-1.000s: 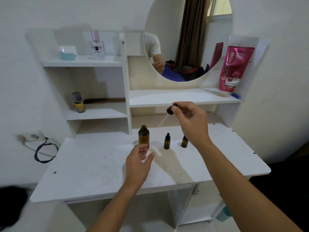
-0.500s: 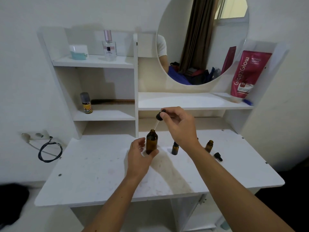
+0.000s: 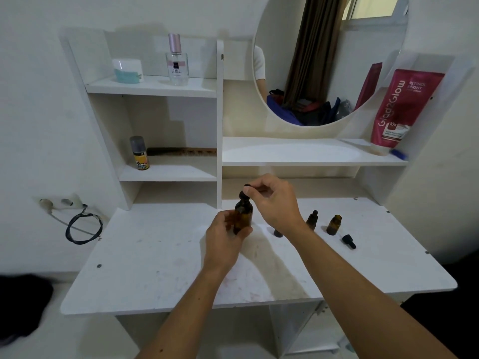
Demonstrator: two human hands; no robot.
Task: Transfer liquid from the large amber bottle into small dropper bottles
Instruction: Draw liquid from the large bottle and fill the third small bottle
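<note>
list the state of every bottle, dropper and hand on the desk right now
large amber glass bottle: upright, black dropper cap at its mouth
black dropper cap: pinched by right hand
left hand: grips large bottle
right hand: pinches cap
small capped amber dropper bottle: upright, closed
small open amber bottle: upright, uncapped
loose black dropper: lying on desk

The large amber bottle stands mid-table; capped dropper bottle, open dropper bottle and loose dropper cap lie to its right.

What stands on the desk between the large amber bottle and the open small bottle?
In the head view, a capped dropper bottle and the right hand's wrist.
</note>
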